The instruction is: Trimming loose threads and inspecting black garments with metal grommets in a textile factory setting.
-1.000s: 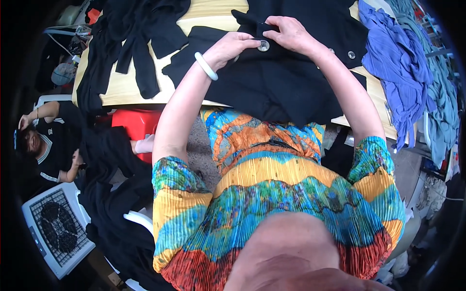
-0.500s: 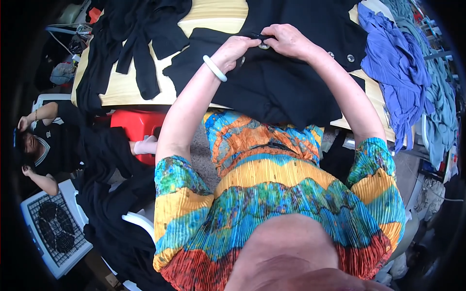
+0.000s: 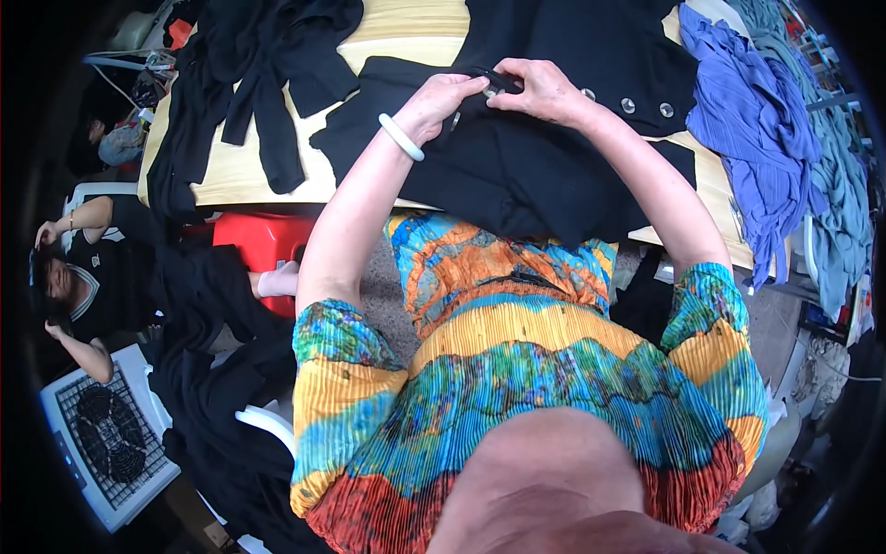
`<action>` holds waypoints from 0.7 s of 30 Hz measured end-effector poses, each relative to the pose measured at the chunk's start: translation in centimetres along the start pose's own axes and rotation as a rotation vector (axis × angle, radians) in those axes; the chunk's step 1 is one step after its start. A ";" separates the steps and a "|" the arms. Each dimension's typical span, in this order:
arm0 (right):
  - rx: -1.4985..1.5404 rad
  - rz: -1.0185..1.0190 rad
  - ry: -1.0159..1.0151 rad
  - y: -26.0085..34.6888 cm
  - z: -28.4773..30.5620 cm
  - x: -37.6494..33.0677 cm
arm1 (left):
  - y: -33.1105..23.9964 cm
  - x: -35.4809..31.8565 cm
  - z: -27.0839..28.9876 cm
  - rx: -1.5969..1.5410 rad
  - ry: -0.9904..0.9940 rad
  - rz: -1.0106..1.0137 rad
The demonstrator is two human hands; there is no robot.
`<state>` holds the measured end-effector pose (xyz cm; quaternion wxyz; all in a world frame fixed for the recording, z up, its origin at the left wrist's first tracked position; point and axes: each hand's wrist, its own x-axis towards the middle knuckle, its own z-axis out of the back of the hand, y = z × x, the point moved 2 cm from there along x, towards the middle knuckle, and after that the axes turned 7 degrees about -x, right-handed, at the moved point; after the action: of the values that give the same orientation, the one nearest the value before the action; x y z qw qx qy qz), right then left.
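A black garment (image 3: 544, 171) with several shiny round buttons (image 3: 628, 105) is spread across the table in front of me. At its middle, both hands pinch a raised black fold of the cloth next to a button (image 3: 492, 92). My left hand (image 3: 437, 103), with a pale bangle on the wrist, grips the fold from the left. From the right, my right hand (image 3: 541, 90) closes thumb and fingers on the same fold. That button is partly covered by the fingers. Another shiny button (image 3: 455, 121) shows just below the left hand.
More black garments (image 3: 263, 83) lie on the wooden table (image 3: 406, 28) to the left. A violet-blue pleated garment (image 3: 748, 129) and a teal one (image 3: 840, 222) hang at the right. Left of me are a red stool (image 3: 258, 235), a seated person (image 3: 120, 268) and a white fan unit (image 3: 111, 434).
Both hands have shifted slightly left and down, and the right fingers curl more around the fold. A button near the right wrist has come into view.
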<state>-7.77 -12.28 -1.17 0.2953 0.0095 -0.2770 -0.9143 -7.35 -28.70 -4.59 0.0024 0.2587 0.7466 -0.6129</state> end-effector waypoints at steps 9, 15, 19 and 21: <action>-0.011 -0.014 0.053 0.0 0.9 -0.1 | -2.7 -1.8 -0.8 0.797 -0.009 -0.767; -0.066 -0.006 0.052 -0.1 0.9 -0.3 | -2.2 0.3 0.5 0.801 0.245 -0.506; -0.043 -0.014 0.034 0.1 0.9 -0.5 | -1.6 0.9 0.9 0.741 0.250 -0.448; -0.058 -0.031 0.041 0.2 1.0 -0.5 | -1.2 0.9 0.9 0.705 0.241 -0.426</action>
<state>-7.39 -11.63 -0.34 0.2867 0.0239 -0.2439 -0.9262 -8.91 -29.28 -3.97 -0.3000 0.1534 0.5232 -0.7827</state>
